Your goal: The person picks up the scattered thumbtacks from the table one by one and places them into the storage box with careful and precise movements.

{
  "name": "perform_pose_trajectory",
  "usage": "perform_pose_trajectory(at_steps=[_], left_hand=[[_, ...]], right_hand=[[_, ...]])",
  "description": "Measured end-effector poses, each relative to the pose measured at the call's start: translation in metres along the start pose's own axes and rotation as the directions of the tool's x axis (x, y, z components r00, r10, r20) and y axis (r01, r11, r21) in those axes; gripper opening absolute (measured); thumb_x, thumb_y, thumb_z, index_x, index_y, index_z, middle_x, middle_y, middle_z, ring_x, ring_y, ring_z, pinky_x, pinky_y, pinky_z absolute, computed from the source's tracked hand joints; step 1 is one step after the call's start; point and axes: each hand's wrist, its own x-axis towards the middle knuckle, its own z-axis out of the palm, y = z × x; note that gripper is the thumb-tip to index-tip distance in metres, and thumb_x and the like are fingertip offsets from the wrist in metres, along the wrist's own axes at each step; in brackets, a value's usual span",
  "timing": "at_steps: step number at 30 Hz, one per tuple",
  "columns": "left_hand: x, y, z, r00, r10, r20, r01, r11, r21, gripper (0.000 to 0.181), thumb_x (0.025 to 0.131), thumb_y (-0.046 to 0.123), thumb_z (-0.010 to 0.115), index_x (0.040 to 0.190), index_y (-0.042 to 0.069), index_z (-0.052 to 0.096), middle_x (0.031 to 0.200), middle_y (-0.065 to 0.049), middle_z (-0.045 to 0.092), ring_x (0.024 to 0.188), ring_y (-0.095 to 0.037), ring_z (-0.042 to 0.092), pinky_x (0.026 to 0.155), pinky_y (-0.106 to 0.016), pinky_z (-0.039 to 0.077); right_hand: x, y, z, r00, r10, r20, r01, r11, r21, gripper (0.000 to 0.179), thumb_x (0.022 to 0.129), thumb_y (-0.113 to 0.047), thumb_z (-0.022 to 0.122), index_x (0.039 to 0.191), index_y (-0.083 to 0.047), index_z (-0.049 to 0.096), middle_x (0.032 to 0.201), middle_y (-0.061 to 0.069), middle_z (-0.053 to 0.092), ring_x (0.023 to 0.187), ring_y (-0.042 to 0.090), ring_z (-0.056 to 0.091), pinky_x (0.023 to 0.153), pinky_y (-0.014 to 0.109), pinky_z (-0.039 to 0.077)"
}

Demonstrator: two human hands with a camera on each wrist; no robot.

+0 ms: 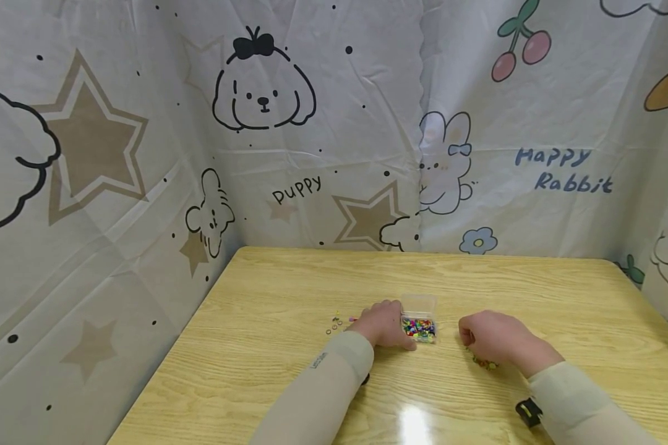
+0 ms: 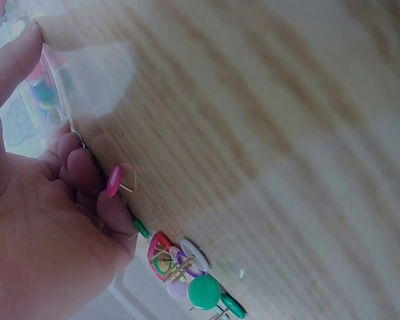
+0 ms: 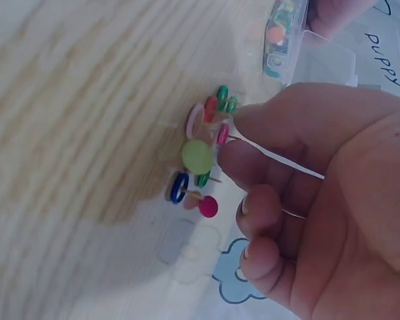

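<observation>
A small clear plastic box point(image 1: 436, 334) filled with colourful thumbtacks point(image 1: 417, 327) stands on the table, its see-through lid point(image 1: 419, 304) raised at the back. My left hand point(image 1: 383, 324) grips the box's left side, thumb near the front corner and fingers toward the back. Right of the box, my right hand point(image 1: 492, 337) is low over a little pile of loose thumbtacks point(image 1: 485, 363). In the right wrist view its thumb and forefinger pinch a pink thumbtack point(image 3: 223, 133) by the pin. Beside it lie a yellow-green thumbtack point(image 3: 197, 157) and a blue thumbtack point(image 3: 179, 187).
Several more tacks point(image 1: 334, 326) lie left of my left hand; a green thumbtack point(image 2: 204, 292) shows among them, and a single pink one point(image 2: 115, 181) is close to my fingers. A printed white curtain point(image 1: 323, 123) rises behind the wooden table point(image 1: 289, 278).
</observation>
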Motion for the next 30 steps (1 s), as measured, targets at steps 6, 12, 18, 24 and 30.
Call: perform_pose_trajectory(at_steps=[6, 12, 18, 24, 30], left_hand=[[0.000, 0.000, 0.001, 1.000, 0.007, 0.003, -0.007, 1.000, 0.002, 0.055, 0.077, 0.055, 0.084, 0.108, 0.018, 0.057, 0.091, 0.006, 0.054, 0.084, -0.016, 0.052, 0.087, -0.039, 0.044], [0.000, 0.001, 0.000, 1.000, -0.003, 0.001, 0.003, 1.000, -0.014, 0.056, 0.076, 0.054, 0.086, 0.109, 0.017, 0.058, 0.091, 0.005, 0.055, 0.083, -0.016, 0.052, 0.085, -0.038, 0.045], [0.000, 0.001, -0.001, 1.000, -0.013, -0.003, 0.013, 1.000, -0.019, 0.056, 0.075, 0.053, 0.086, 0.107, 0.017, 0.058, 0.090, 0.005, 0.054, 0.083, -0.016, 0.052, 0.085, -0.038, 0.044], [0.001, 0.000, 0.000, 1.000, -0.013, 0.000, 0.013, 1.000, -0.016, 0.057, 0.075, 0.054, 0.086, 0.110, 0.017, 0.058, 0.089, 0.006, 0.055, 0.083, -0.016, 0.052, 0.087, -0.039, 0.044], [0.001, 0.000, 0.000, 1.000, -0.011, 0.002, 0.011, 1.000, -0.012, 0.058, 0.076, 0.055, 0.086, 0.111, 0.017, 0.059, 0.088, 0.006, 0.055, 0.083, -0.016, 0.052, 0.088, -0.040, 0.044]], right_hand=[[-0.001, -0.004, 0.000, 0.999, -0.031, -0.027, 0.031, 0.999, -0.024, 0.029, 0.086, -0.001, 0.064, 0.069, -0.020, 0.051, 0.062, -0.006, 0.047, 0.056, 0.012, 0.045, 0.056, 0.032, 0.037], [0.005, -0.010, -0.001, 0.997, -0.029, -0.067, 0.028, 0.999, -0.018, 0.027, 0.091, -0.006, 0.063, 0.072, -0.022, 0.052, 0.064, -0.007, 0.048, 0.057, 0.011, 0.045, 0.056, 0.032, 0.037], [0.015, -0.024, -0.005, 0.990, -0.069, -0.125, 0.069, 0.998, -0.001, 0.021, 0.093, -0.009, 0.064, 0.079, -0.023, 0.058, 0.071, -0.011, 0.052, 0.063, 0.010, 0.046, 0.059, 0.033, 0.040], [0.027, -0.036, -0.004, 0.985, -0.084, -0.154, 0.085, 0.996, -0.001, 0.016, 0.093, -0.012, 0.067, 0.082, -0.023, 0.063, 0.075, -0.012, 0.057, 0.065, 0.009, 0.049, 0.061, 0.033, 0.045], [0.035, -0.042, -0.001, 0.983, -0.065, -0.169, 0.068, 0.998, 0.009, 0.014, 0.095, -0.014, 0.068, 0.084, -0.021, 0.064, 0.076, -0.011, 0.059, 0.065, 0.008, 0.050, 0.060, 0.034, 0.047]])
